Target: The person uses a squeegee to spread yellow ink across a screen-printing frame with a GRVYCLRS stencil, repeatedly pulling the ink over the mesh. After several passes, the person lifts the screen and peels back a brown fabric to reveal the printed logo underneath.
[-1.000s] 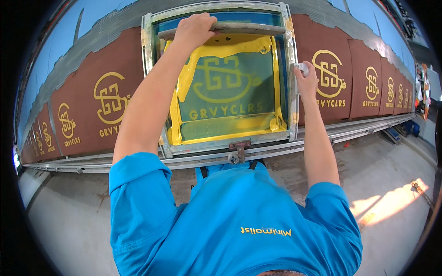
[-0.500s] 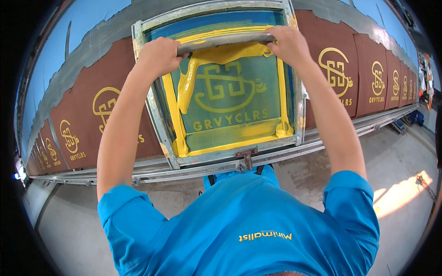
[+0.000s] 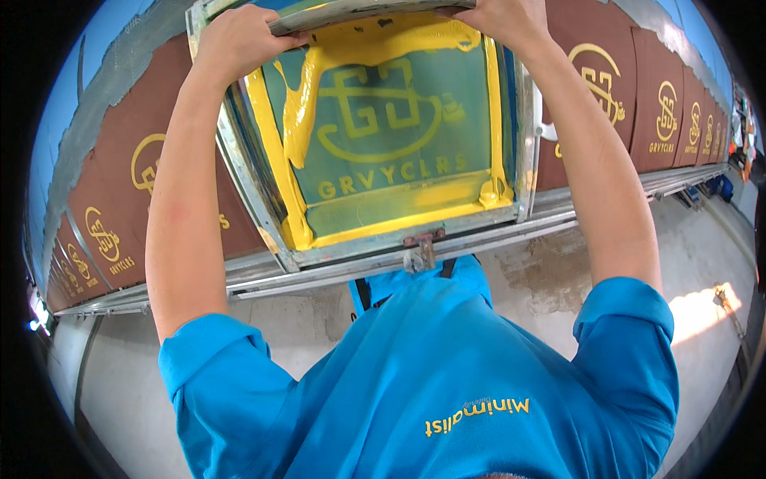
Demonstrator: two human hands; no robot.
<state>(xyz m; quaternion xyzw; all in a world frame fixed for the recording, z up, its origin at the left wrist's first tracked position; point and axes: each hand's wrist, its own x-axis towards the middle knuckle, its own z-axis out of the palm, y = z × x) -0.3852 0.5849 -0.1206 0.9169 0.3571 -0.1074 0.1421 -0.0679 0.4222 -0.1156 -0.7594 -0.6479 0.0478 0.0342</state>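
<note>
My left hand (image 3: 237, 44) and my right hand (image 3: 504, 22) are closed around opposite ends of a long grey squeegee (image 3: 351, 14). It spans the far part of a printing screen, whose metal frame (image 3: 238, 177) lies between my arms. Thick yellow ink (image 3: 383, 38) is banked just on the near side of the squeegee. A wet strand of ink runs down the left, and yellow bands border the green mesh (image 3: 363, 172). A logo with lettering shows through the mesh. The far end of the frame is mostly hidden by the squeegee and the picture's edge.
Brown fabric panels (image 3: 104, 180) with yellow prints line the long table on both sides. A metal rail (image 3: 550, 223) runs along its near edge, with a rusty clamp (image 3: 420, 249) at the frame's near side. Concrete floor (image 3: 550, 295) lies below; sunlight falls at right.
Both hands and the squeegee now show higher in the picture and look larger, still gripping. The screen also sits higher and slightly left, its far end cut off more.
</note>
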